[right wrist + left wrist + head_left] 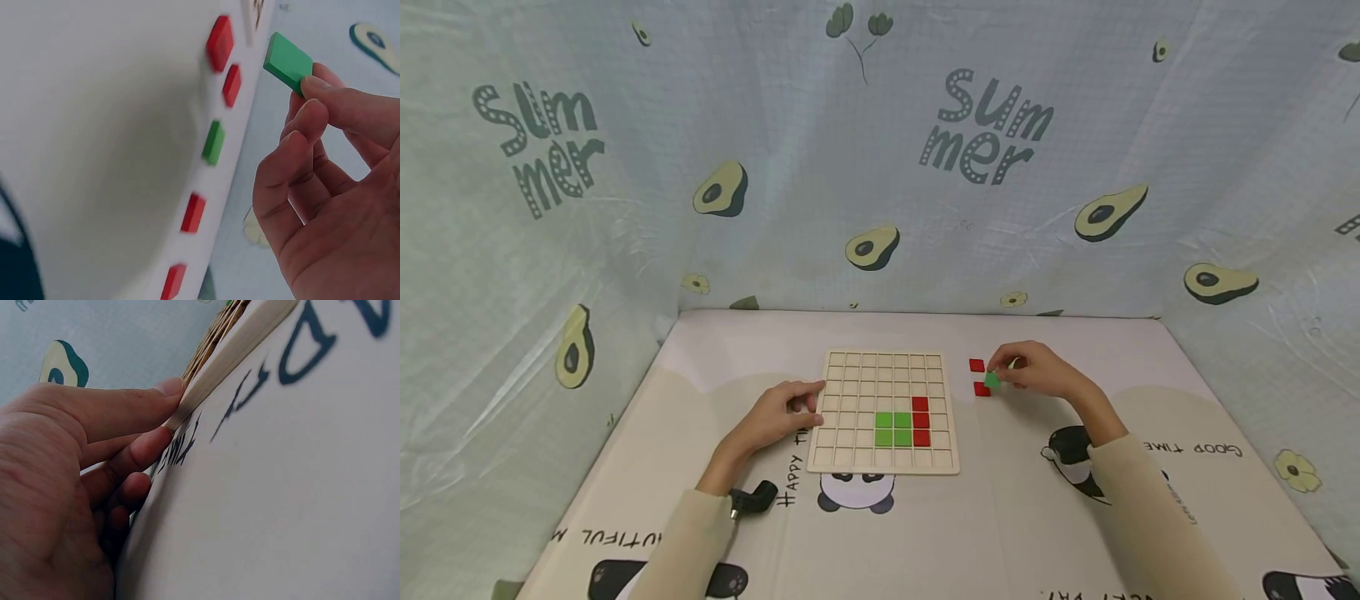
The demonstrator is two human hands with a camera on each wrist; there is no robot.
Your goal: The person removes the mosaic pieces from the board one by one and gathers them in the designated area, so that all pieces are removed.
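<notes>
A wooden grid board [850, 457] lies on the table, with a block of green tiles [892, 428] and a column of three red tiles [921, 422] in its squares. At the board's left edge, my left hand [778, 414] rests its thumb and fingertips on the rim, thumb and forefinger apart. My right hand [1033, 368], right of the board, pinches a green square tile [289, 61] between thumb and fingers, above the tabletop. Below it lie loose red tiles [192, 212] and one loose green tile [214, 144], mostly hidden by the hand in the head view.
The tabletop cover [1000, 500] is pale and printed with pandas and lettering. Curtain-like sheets [805, 117] with avocado prints stand behind and at both sides. A black strap-like device [754, 498] sits at my left wrist.
</notes>
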